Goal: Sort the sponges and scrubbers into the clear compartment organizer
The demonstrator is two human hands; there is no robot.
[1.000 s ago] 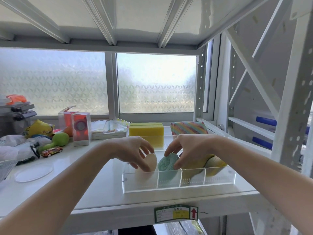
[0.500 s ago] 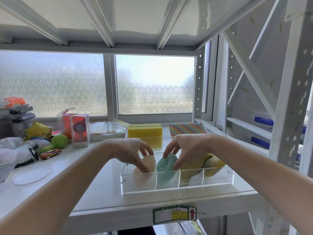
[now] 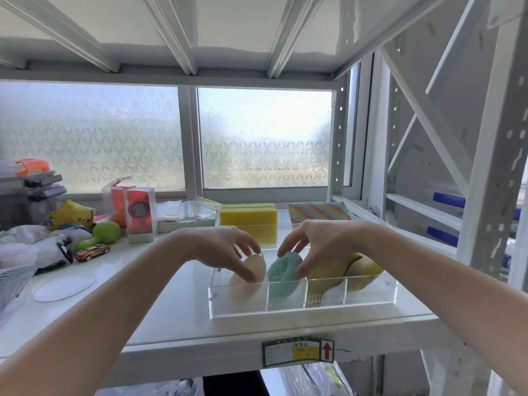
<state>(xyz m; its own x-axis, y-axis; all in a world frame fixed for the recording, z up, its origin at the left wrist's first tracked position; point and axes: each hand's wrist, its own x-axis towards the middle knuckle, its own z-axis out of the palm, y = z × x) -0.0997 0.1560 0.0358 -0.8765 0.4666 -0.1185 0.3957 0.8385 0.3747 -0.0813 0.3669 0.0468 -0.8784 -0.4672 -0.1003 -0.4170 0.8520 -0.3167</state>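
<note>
Head view: the clear organizer (image 3: 303, 304) sits near the shelf's right front edge. My left hand (image 3: 220, 250) pinches the cream sponge (image 3: 251, 274) in its leftmost compartment; my right hand (image 3: 320, 244) pinches the teal scrubber (image 3: 283, 268) beside it.

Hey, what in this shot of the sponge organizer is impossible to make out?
Head view only:
- Label on the shelf edge: print too small to read.
- Left hand grip on the cream sponge: fingers cover the contact.
- Yellow scrubbers: the right hand hides how many.
- Beyond the window: frosted.
</note>
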